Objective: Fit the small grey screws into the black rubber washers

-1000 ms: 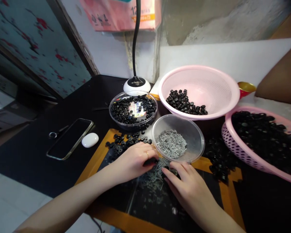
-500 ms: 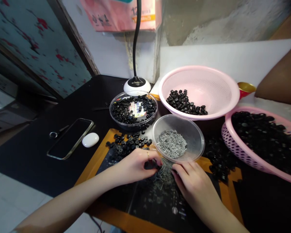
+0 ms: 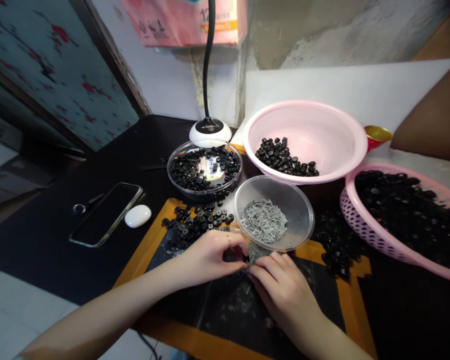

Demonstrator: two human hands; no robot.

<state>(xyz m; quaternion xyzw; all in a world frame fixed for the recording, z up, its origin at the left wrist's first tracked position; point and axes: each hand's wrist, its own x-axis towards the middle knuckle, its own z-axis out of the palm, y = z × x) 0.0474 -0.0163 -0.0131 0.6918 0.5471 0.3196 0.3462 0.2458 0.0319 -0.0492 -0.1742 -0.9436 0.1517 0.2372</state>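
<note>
My left hand (image 3: 217, 255), with a ring on one finger, pinches a small black piece (image 3: 246, 259) between thumb and fingertips. My right hand (image 3: 285, 287) has its fingertips closed together right beside that piece; anything held in them is hidden. Loose silver screws (image 3: 252, 250) lie on the black mat (image 3: 225, 310) under and behind the fingertips. Just beyond stands a clear plastic bowl (image 3: 302, 227) with a heap of similar screws (image 3: 264, 221). Black washer-like discs (image 3: 195, 225) with centre holes are scattered behind my left hand.
A clear round tray (image 3: 206, 192) of black discs stands near the lamp base (image 3: 210, 131). Two pink baskets, one behind (image 3: 337, 135) and one at the right (image 3: 371, 227), hold black parts. A phone (image 3: 105, 215) and a white case (image 3: 138, 216) lie left.
My right hand has moved left from the bowl's front edge to meet the left fingertips. My left hand has stayed nearly in place, still pinching the black piece.
</note>
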